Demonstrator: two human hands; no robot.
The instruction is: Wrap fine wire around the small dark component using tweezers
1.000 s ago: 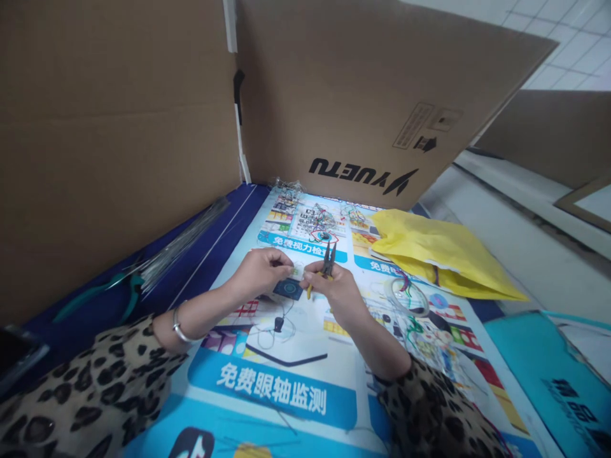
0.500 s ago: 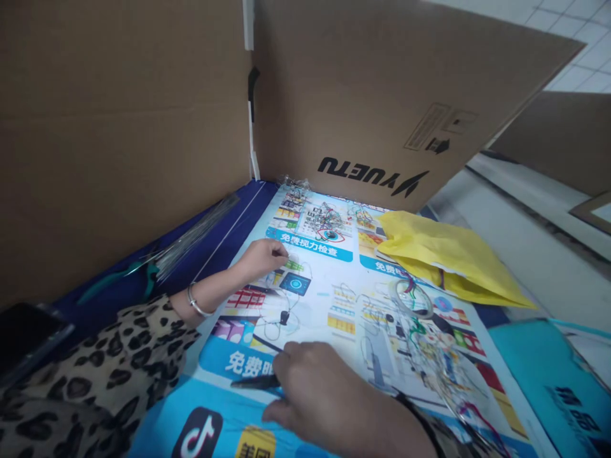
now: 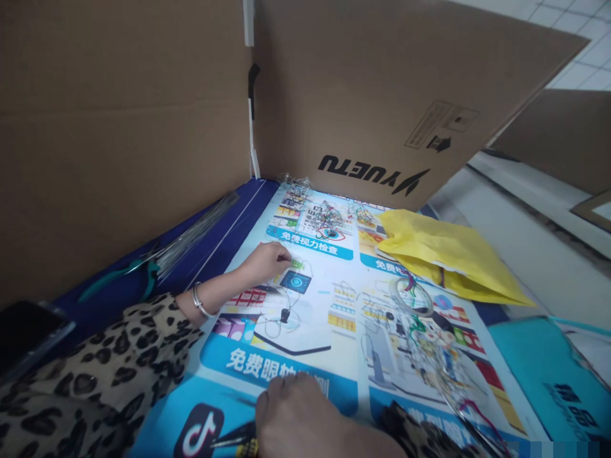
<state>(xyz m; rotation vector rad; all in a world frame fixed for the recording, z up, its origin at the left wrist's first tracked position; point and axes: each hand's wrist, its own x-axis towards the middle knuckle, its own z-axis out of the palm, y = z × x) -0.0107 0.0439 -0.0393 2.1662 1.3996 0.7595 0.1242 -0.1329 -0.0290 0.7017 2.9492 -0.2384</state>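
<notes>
My left hand (image 3: 270, 262), with a silver bangle (image 3: 200, 299) at the wrist, is pinched closed over the printed sheet (image 3: 305, 254). What its fingertips hold is too small to make out. Just below them, a thin looped wire with a small black piece (image 3: 285, 315) lies on the sheet. Close to the front edge of the view, my right hand (image 3: 298, 416) is wrapped around dark pliers with slim pointed jaws (image 3: 233, 437). The jaws point left over the print, and the palm hides the handles.
Teal-handled pliers (image 3: 114, 280) and a bundle of thin wires (image 3: 200, 232) lie at left, near a dark phone-like object (image 3: 31, 340). Cardboard walls (image 3: 363, 95) stand behind. A tape roll (image 3: 413, 297), tangled wires (image 3: 439, 362), a yellow pouch (image 3: 453, 254) and a teal bag (image 3: 544, 362) are at right.
My right hand has drawn back toward me with the pliers, uncovering more of the print. My left hand has shifted only slightly and remains pinched.
</notes>
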